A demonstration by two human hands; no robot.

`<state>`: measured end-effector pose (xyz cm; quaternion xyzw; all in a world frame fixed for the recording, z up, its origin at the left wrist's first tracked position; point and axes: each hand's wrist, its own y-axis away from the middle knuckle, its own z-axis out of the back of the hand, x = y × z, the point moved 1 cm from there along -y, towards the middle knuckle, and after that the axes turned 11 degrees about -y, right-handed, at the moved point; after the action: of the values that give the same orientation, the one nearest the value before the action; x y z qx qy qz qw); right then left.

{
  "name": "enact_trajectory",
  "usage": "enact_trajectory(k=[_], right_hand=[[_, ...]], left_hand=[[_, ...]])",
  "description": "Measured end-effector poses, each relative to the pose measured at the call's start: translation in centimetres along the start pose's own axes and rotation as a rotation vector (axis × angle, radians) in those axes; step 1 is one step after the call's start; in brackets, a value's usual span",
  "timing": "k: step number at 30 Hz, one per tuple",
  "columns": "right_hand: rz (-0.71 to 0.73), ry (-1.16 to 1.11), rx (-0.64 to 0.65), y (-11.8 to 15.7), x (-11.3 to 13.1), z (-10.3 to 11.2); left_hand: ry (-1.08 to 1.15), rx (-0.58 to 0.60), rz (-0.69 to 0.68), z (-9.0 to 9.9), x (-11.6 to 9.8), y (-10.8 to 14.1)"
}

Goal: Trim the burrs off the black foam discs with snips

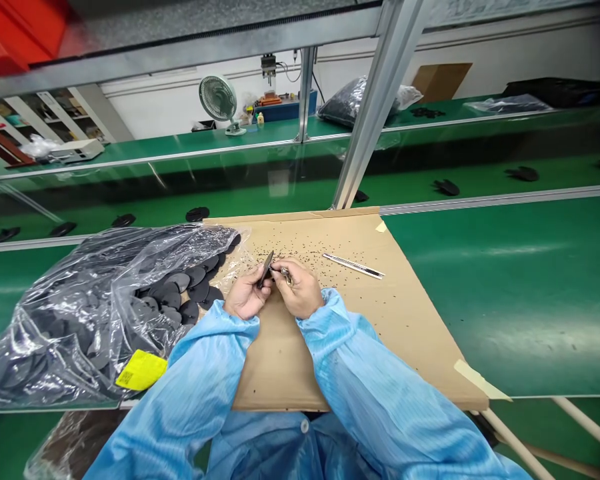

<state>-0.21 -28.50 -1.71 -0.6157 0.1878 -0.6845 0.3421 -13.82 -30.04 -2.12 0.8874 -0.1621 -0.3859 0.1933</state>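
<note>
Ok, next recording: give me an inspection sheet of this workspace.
Surface: cardboard sheet taped on green bench, strewn with small dark bits.
Job's things: left hand holds a dark flat disc on edge; right hand holds a small metal tool against it.
Clutter: plastic bag of dark discs, yellow label, tweezers.
Grippers: both hands closed on their items.
Cables: wire near the far wall.
Surroundings: conveyor, fan.

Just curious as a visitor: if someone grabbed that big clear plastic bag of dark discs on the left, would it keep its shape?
Probably not. The plastic bag looks thin and crinkled, so it would likely sag. Its mouth lies open with dark discs spilling onto the cardboard sheet, so more could slide out. Packed full, it may be heavy.
</note>
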Motion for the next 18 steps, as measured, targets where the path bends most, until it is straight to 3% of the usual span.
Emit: enact_trajectory(k=[10,15,18], right_hand=[[-0.045,-0.041,-0.091,0.2,0.1,-0.6],[-0.244,-0.105,-0.338,0.3,-1.0,-0.5],[-0.366,-0.146,-0.456,0.2,-1.8,-0.3]], left_hand=[[-0.076,0.005,-0.129,0.5,0.4,-0.6],[-0.141,-0.145,-0.369,-0.1,0.5,-1.2],[-0.249,-0.272,-0.526,-0.7,-0.7,-2.5]])
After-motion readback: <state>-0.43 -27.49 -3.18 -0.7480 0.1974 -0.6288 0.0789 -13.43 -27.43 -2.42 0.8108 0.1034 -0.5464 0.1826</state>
